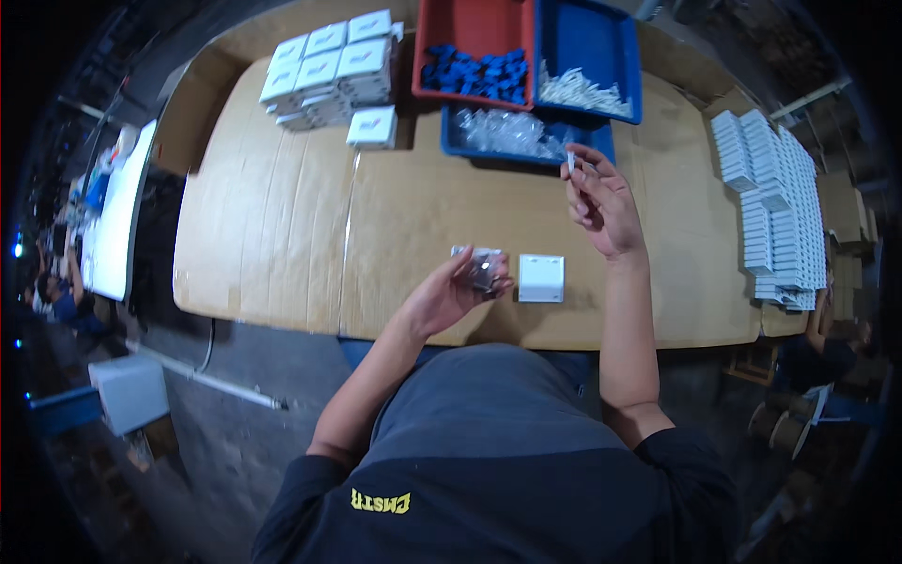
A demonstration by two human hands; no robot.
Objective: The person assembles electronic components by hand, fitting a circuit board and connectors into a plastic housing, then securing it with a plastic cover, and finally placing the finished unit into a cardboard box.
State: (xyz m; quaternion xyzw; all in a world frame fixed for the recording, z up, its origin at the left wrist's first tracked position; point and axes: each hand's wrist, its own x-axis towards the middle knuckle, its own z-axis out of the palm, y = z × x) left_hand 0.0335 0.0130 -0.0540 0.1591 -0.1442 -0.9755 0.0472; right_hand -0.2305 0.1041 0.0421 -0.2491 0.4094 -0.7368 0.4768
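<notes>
My left hand [445, 295] is closed around a clear, shiny plastic piece [484, 270] near the table's front edge. Whether it is a small case or a bag, I cannot make out. Just right of it a white square box [541, 279] lies flat on the cardboard. My right hand [606, 205] is raised by the front right corner of the lower blue tray [526, 158]. Thumb and fingers pinch a slim white stick-like piece [570, 162]. It resembles the white pieces [584, 91] heaped in the upper blue tray [601, 38].
A red tray [474, 23] holds blue parts [476, 74]; clear plastic pieces [507, 130] fill the lower blue tray. White boxes [324, 70] are stacked back left, with a single box [372, 127] before them. Rows of thin white boxes [775, 202] line the right side. Cardboard [263, 216] covers the table.
</notes>
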